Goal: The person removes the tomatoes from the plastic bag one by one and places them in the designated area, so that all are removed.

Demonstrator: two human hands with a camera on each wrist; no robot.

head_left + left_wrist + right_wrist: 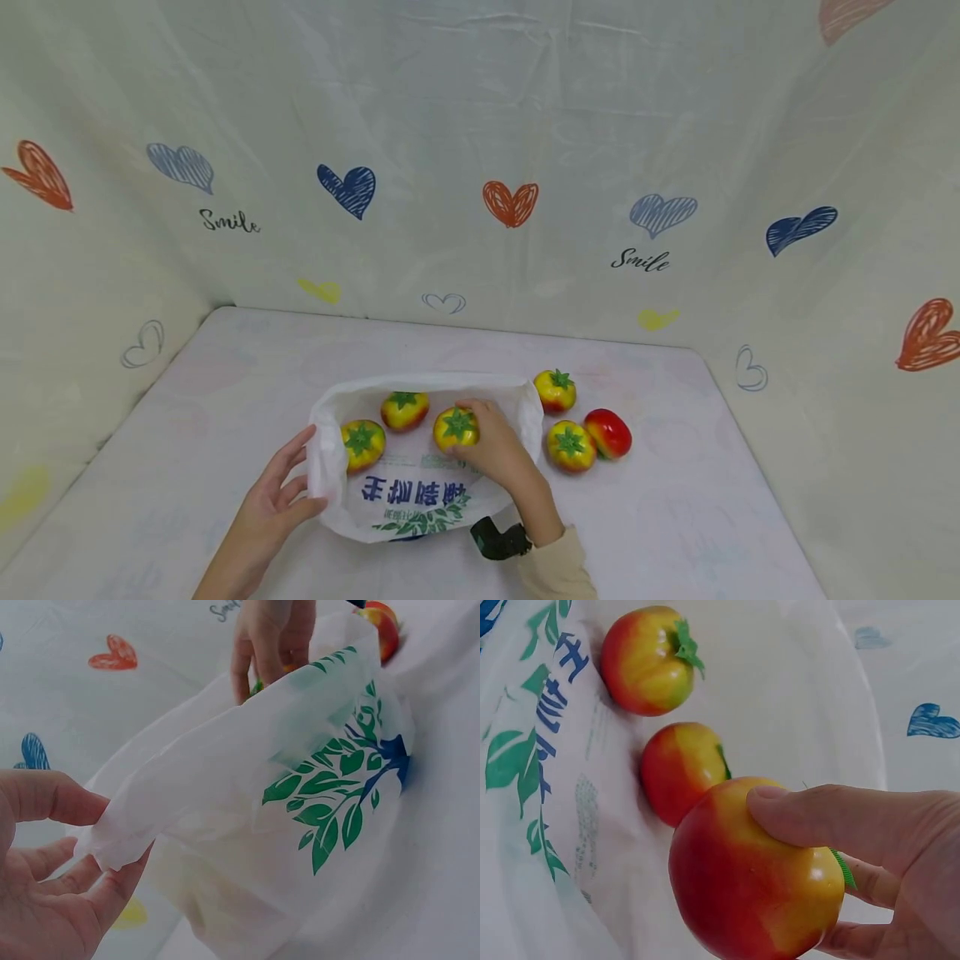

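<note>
A white plastic bag (427, 382) printed with blue characters and green leaves lies with its mouth spread wide. My left hand (266, 508) pinches its left rim between thumb and fingers, as the left wrist view shows on the pale plastic (202, 765). Inside the mouth, my right hand (498, 450) grips a glossy red-and-yellow tomato (742, 877) with a green leafy top, thumb across its side. Two similar tomatoes rest in the bag, one at the left (363, 448) and one toward the back (405, 412).
Just right of the bag, on the white-covered table (675, 500), are three more: a tomato at the back (553, 393), one in front (572, 450) and a mostly red one (611, 433) against it. Behind the table hangs a pale curtain (435, 100) with printed hearts.
</note>
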